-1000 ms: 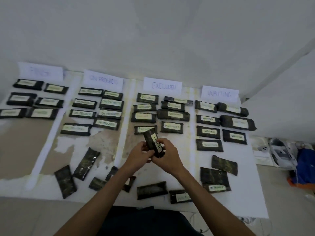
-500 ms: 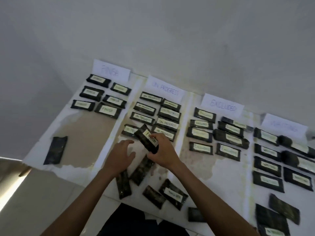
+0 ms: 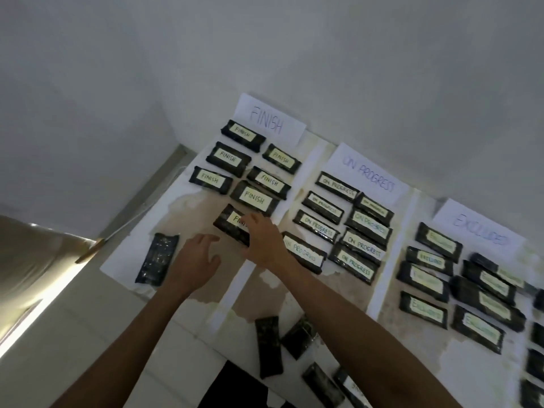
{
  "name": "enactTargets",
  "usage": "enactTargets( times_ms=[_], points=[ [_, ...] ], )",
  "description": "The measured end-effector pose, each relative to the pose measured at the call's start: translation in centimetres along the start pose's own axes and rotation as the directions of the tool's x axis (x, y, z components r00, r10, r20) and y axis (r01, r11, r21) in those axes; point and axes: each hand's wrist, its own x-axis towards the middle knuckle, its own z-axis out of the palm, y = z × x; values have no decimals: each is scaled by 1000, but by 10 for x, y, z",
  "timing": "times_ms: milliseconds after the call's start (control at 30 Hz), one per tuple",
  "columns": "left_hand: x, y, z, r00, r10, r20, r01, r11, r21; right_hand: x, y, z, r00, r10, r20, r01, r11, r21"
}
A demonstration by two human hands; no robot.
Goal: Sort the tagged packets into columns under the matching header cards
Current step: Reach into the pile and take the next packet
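Black glossy packet, tagged FINISH: right hand pinches its right end, thumb over the tag. Left hand is spread and empty, just near-left. Packet sits at the near end of the column under the FINISH card. Probably light, slick, slightly pliant; best held by a short end.

The person shows as two long, lean forearms, the left forearm and the right forearm. Both are bare along all of their visible length, and each ends in a bare grip: the left grip and the right grip. Low between the arms sits a patch of plain black clothing (which garment it is cannot be told).
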Motion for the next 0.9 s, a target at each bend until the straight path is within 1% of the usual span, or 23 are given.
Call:
enactTargets(
  times_ms=[100,167,200,267,333,400,467,500,567,633,700,800,833,867,900],
  points=[
    [8,-13,-3,1000,3,-26,-3,1000,-10,19,-5,9,1000,-14,-8,14,997,-74],
    [11,-19,-4,997,14,-75,-12,1000,22,28,-5,13,1000,-4,2,4,993,-122],
    [11,-22,-4,994,-5,-111,11,998,55,32,-5,14,1000,2,10,-1,990,-143],
    [10,-28,-6,977,-94,-192,119,985,125,35,-4,17,1000,13,17,-10,986,-169],
    [5,-32,-7,947,-222,-233,263,952,160,33,-3,22,1000,13,-9,-15,986,-167],
    [0,-37,-6,909,-354,-218,393,903,173,32,-2,24,999,21,-25,-24,988,-154],
    [-3,-41,-5,875,-444,-190,477,858,192,31,-3,22,1000,20,-4,-20,987,-162],
    [-4,-43,-4,867,-461,-188,493,845,206,31,-4,20,1000,16,14,-14,986,-164],
    [-2,-46,-5,866,-450,-217,493,840,227,29,-5,15,1000,7,26,-2,986,-166],
    [1,-47,-8,868,-430,-247,483,847,224,23,-6,7,1000,-1,6,2,989,-151],
    [4,-49,-11,868,-430,-249,483,848,217,13,-8,2,1000,-7,-13,5,991,-134],
    [2,-52,-19,867,-444,-224,482,861,160,-1,-11,-1,1000,-2,-24,-1,995,-99],
    [1,-53,-24,871,-438,-224,465,881,86,-4,-12,-1,1000,1,-24,-3,996,-86],
    [-1,-55,-29,875,-428,-227,431,902,-38,-8,-14,-1,1000,2,-18,-4,997,-75],
    [-3,-56,-34,873,-431,-226,391,898,-200,-11,-16,-1,1000,0,-10,-1,999,-54]
  ],
)
